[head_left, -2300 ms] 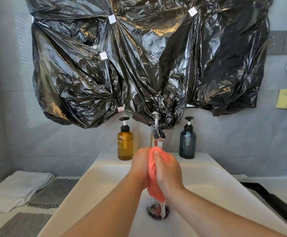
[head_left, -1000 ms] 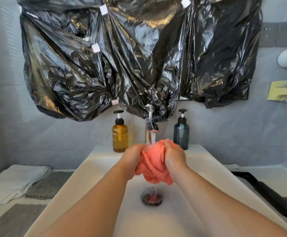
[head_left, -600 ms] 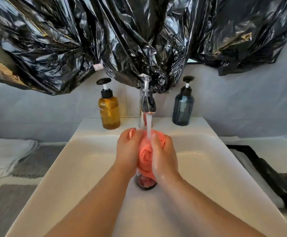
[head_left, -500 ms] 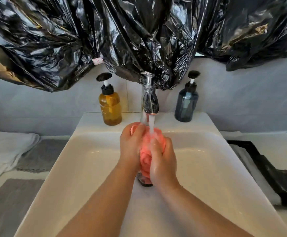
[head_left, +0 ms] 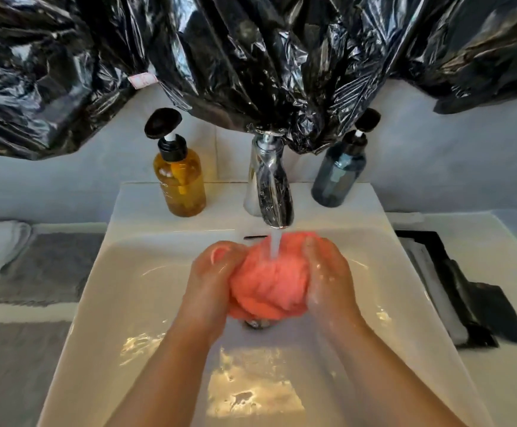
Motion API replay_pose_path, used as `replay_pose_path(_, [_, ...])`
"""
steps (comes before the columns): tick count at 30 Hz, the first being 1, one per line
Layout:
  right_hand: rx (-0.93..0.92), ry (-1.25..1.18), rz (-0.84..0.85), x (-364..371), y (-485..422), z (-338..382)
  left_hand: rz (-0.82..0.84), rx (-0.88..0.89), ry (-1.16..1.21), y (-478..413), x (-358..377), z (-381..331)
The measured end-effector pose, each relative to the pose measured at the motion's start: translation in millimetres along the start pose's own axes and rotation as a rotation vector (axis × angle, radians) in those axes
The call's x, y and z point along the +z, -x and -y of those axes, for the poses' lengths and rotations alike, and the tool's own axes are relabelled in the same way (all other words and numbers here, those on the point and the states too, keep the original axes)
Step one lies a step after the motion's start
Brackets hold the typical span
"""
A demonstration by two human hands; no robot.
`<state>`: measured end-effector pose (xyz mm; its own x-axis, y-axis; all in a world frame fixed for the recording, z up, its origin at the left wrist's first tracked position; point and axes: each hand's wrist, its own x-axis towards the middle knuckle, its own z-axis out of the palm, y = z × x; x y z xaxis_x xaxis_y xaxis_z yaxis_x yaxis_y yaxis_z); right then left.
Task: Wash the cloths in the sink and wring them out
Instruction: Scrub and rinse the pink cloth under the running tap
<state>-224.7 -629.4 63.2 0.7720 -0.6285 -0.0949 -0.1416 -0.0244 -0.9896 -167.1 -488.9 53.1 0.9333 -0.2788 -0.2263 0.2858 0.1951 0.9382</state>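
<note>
Grip: your left hand and right hand clutch the cloth under the tap.
Change: hands are wider apart now; cloth balled.
Meaning: you're rinsing; wringing remains.

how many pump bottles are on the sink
2. The amber pump bottle stands on the back ledge of the sink, left of the faucet. The dark blue pump bottle stands on the same ledge, right of the faucet.

Crinkled black plastic sheeting hangs on a pale grey wall.
</note>
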Motion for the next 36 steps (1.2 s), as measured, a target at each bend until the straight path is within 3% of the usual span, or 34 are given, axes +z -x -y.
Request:
replay_pose_path(3, [0.048, 0.033, -0.018, -15, -1, 12, -0.106, 0.041, -0.403, -4, -27, 1])
replay_pose_path(5, [0.035, 0.045, 0.001, -15, 2, 25, 0.047, -0.001, -0.825, 1, -31, -2])
replay_pose_path(6, [0.038, 0.032, 0.012, -11, 4, 30, 0.149, -0.059, -0.893, 9, -31, -4])
replay_pose_path(8, [0.111, -0.053, 0.037, -3, 9, 37, 0.339, -0.162, -0.520, 30, -26, -8])
replay_pose_path(10, [0.197, -0.276, 0.071, 4, 13, 41, 0.456, -0.115, -0.164, 50, -14, -3])
replay_pose_path(12, [0.293, -0.530, 0.135, 10, 21, 46, 0.382, -0.108, 0.076, 59, 1, 6])
replay_pose_path(15, [0.370, -0.471, 0.177, 11, 28, 45, 0.119, -0.164, 0.325, 49, 15, 7])
replay_pose_path(19, [0.238, -0.024, 0.047, -2, 25, 24, -0.091, -0.149, 0.353, 27, 18, 4])
replay_pose_path(24, [0.137, 0.001, 0.130, 5, 40, 16, -0.231, -0.188, 0.219, 17, 36, 0])
replay_pose_path(26, [0.045, 0.104, 0.089, 10, 41, 16, -0.201, -0.246, 0.255, 13, 41, 1])
replay_pose_path(29, [-0.051, 0.121, -0.021, 16, 34, 15, -0.012, -0.345, 0.356, 12, 44, -1])
replay_pose_path(31, [-0.100, 0.166, -0.028, 18, 25, 13, -0.017, -0.370, 0.353, 15, 46, 1])
replay_pose_path(36, [0.053, 0.189, 0.062, 21, 5, 20, -0.031, -0.308, 0.240, 22, 45, -7])
